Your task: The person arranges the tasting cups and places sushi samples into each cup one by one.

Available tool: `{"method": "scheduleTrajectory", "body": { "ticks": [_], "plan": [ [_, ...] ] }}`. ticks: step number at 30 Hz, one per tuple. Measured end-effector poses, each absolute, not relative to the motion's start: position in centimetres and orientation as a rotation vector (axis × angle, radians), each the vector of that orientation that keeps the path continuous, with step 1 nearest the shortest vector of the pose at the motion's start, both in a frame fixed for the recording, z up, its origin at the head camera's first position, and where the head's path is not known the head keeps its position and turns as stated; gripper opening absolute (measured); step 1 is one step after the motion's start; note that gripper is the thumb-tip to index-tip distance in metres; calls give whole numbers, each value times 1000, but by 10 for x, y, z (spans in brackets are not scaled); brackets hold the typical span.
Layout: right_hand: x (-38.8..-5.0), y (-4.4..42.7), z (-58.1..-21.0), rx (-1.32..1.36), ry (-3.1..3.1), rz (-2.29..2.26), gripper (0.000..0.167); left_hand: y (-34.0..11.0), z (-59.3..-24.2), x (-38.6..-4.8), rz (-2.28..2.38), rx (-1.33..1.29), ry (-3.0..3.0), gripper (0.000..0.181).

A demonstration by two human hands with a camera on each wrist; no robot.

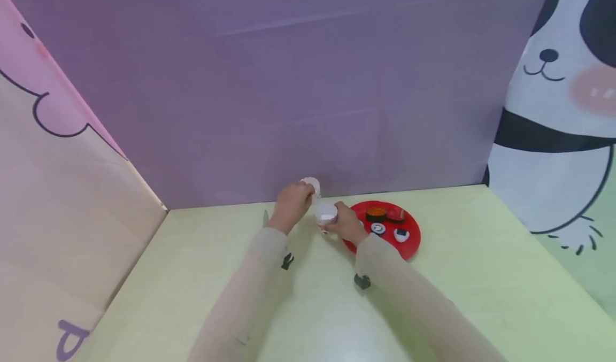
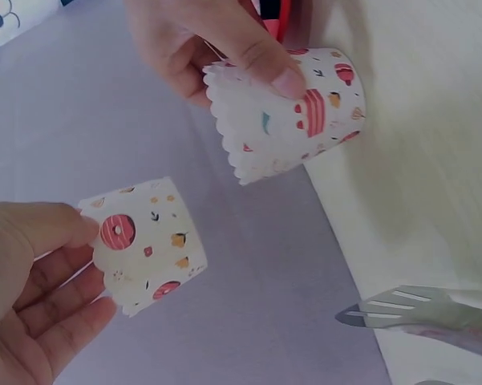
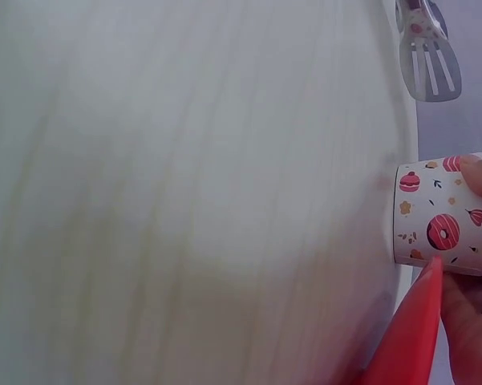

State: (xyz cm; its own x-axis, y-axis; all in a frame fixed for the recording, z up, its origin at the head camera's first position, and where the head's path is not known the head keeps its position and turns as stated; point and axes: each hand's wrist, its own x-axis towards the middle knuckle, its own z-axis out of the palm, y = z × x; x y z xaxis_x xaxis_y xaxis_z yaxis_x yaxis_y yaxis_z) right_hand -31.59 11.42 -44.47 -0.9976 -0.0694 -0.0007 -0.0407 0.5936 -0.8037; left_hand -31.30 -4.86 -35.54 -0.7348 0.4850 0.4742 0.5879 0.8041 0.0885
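Above the table's back edge, my left hand (image 1: 292, 207) pinches a white paper baking cup (image 2: 148, 241) by its scalloped rim. Red doughnuts and small orange motifs decorate that cup, which lies tilted on its side in the left wrist view. Just to the right, my right hand (image 1: 347, 224) grips a second baking cup (image 2: 305, 112) with a matching print, thumb on its outer wall. The two cups are apart. In the head view, the right-hand cup (image 1: 326, 213) shows its white inside; whether more cups are nested in it, I cannot tell.
Beside my right hand lies a red plate (image 1: 412, 247) holding several sushi-like pieces (image 1: 376, 214). A slotted spatula (image 2: 433, 317) lies left of my left hand. A purple backdrop (image 1: 308, 84) rises behind the pale table (image 1: 481, 255), with printed panels at both sides.
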Motion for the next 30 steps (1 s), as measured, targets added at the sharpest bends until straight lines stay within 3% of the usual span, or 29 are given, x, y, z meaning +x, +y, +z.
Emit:
{"method": "scheduleTrajectory", "body": {
  "ticks": [14, 30],
  "plan": [
    [-318, 112, -447, -98, 2806, -1363, 59, -62, -367, -314, -318, -611, -2618, 11],
    [-319, 111, -448, -69, 2802, -1361, 61, -59, -396, -318, -231, -645, -2781, 11]
  ]
}}
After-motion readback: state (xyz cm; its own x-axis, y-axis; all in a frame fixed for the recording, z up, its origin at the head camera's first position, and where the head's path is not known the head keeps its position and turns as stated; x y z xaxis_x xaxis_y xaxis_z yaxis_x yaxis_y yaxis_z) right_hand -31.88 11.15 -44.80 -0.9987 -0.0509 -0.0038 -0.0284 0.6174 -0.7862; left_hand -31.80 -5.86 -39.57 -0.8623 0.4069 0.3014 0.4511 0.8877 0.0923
